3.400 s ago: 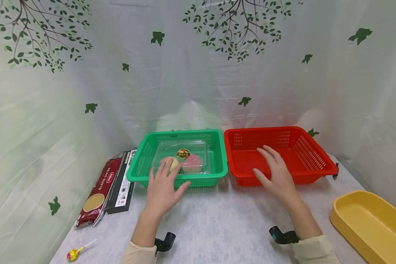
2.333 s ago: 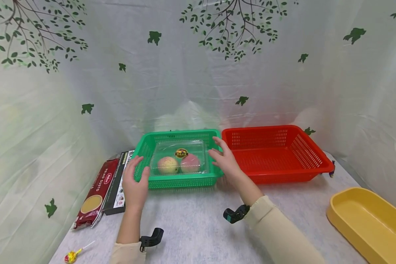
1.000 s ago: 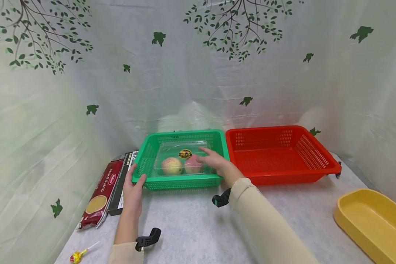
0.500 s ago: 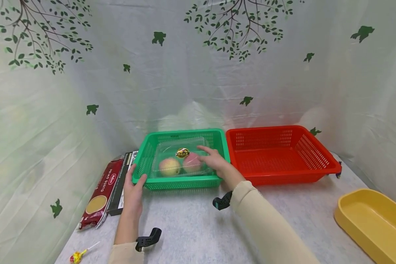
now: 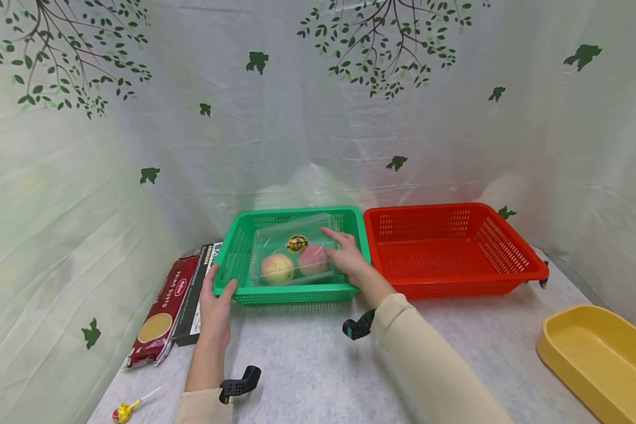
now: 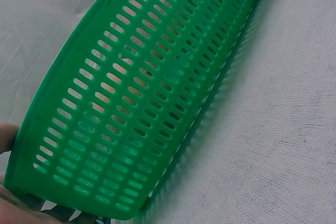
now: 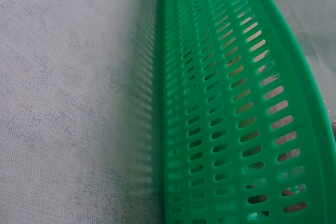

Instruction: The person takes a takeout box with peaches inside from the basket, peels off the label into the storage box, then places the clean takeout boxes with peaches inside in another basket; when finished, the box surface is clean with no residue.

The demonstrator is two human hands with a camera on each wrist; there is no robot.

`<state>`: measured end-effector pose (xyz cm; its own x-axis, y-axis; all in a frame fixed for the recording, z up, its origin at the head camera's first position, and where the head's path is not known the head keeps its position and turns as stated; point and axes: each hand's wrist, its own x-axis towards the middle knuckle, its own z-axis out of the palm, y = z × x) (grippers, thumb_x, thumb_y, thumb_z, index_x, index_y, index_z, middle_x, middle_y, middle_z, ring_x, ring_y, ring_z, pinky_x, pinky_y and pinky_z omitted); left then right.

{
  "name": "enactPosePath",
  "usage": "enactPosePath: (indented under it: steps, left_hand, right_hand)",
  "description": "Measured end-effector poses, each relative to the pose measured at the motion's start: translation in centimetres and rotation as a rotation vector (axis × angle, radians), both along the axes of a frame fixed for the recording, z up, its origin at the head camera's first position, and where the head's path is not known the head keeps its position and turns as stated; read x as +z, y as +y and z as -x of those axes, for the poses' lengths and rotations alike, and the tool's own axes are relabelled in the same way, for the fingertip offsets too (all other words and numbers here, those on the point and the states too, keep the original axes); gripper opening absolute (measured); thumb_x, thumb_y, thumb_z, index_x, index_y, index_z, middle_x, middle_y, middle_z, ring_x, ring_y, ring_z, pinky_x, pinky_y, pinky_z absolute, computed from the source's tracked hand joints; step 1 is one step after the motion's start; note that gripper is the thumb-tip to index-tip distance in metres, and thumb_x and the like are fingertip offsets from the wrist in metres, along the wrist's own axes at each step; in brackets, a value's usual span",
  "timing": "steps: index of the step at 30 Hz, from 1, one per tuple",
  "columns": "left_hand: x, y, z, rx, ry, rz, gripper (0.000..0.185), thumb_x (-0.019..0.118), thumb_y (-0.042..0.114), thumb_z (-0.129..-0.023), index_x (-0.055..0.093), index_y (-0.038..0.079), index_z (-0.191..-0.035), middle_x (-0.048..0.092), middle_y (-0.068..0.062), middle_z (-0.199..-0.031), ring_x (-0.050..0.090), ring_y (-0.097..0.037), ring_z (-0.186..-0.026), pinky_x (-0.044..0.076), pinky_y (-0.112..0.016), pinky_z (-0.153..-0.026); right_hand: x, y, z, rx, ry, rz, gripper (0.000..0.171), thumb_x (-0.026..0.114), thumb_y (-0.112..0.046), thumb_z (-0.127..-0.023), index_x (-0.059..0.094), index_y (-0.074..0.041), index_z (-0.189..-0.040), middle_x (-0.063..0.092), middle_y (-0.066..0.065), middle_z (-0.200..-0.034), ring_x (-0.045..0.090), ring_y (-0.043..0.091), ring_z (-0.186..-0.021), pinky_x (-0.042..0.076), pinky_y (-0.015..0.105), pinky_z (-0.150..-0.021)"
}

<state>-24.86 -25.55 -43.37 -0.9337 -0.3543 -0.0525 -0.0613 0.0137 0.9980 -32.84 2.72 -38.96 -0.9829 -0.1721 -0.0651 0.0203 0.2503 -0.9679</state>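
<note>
Inside the green basket gripped by the left hand, the right hand grips the clear fruit box.

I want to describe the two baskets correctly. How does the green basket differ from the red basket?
The green basket holds a clear box with two fruits; the red basket holds nothing. The left hand grips the green basket's corner and the right hand reaches into it; no hand touches the red basket. Both are slotted plastic, side by side.

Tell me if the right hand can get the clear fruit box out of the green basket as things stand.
Probably yes: the right hand already holds the clear fruit box at its right end, and the green basket is open-topped.
</note>
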Motion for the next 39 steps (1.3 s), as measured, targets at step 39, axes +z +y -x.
enactPosePath:
  steps: [39]
  left_hand:
    - [-0.4, 0.3, 0.4, 0.028, 0.014, 0.173, 0.068, 0.049, 0.028, -0.105, 0.012, 0.031, -0.162, 0.008, -0.001, -0.170, 0.004, -0.028, -0.158, 0.014, -0.057, -0.126]
  right_hand:
    - [5.0, 3.5, -6.4, -0.191, -0.096, 0.357, 0.040, 0.056, -0.019, -0.098, 0.062, -0.040, -0.132, 0.041, 0.000, -0.145, 0.050, 0.026, -0.122, 0.063, 0.042, -0.076]
